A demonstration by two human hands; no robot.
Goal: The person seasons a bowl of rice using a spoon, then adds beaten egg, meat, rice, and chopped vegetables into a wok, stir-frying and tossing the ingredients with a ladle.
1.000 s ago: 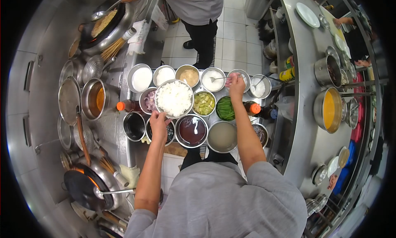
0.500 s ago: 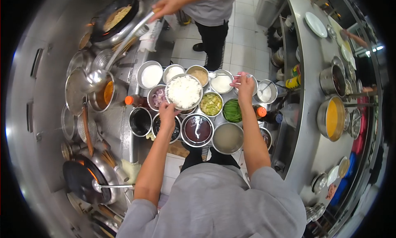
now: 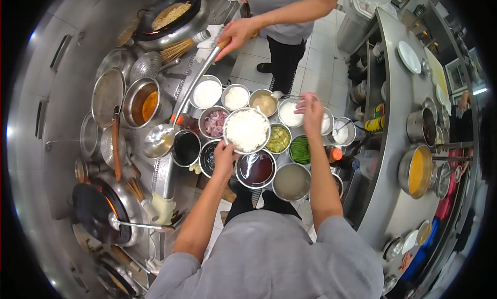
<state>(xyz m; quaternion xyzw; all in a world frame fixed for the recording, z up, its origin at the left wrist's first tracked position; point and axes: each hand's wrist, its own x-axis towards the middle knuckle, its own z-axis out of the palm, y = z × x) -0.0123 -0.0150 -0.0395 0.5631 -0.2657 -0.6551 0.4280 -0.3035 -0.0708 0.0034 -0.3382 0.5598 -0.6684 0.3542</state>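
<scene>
My left hand (image 3: 224,158) is closed on the near rim of a metal bowl of white rice (image 3: 247,130), tilting above the other containers. My right hand (image 3: 311,111) is over a pot of white powder (image 3: 291,112), its fingers apart. A spoon (image 3: 278,94) rests over the pot of light brown paste (image 3: 264,103), its handle reaching toward my right fingers without a visible grip. Around the bowl stand pots of sliced red onion (image 3: 214,123), chopped green vegetable (image 3: 280,138), cut green beans (image 3: 300,150) and dark red sauce (image 3: 256,169).
A co-worker's hand (image 3: 237,36) holds a long ladle (image 3: 159,141) reaching across on the left. Woks, one with noodles (image 3: 171,16), line the stove side. A pot of cloudy liquid (image 3: 291,182) stands near me; a steel counter (image 3: 385,91) with bowls runs along the right.
The view has shifted, moving the scene rightward. My right fingers have parted from the spoon handle. The co-worker's ladle has come down and toward the pots.
</scene>
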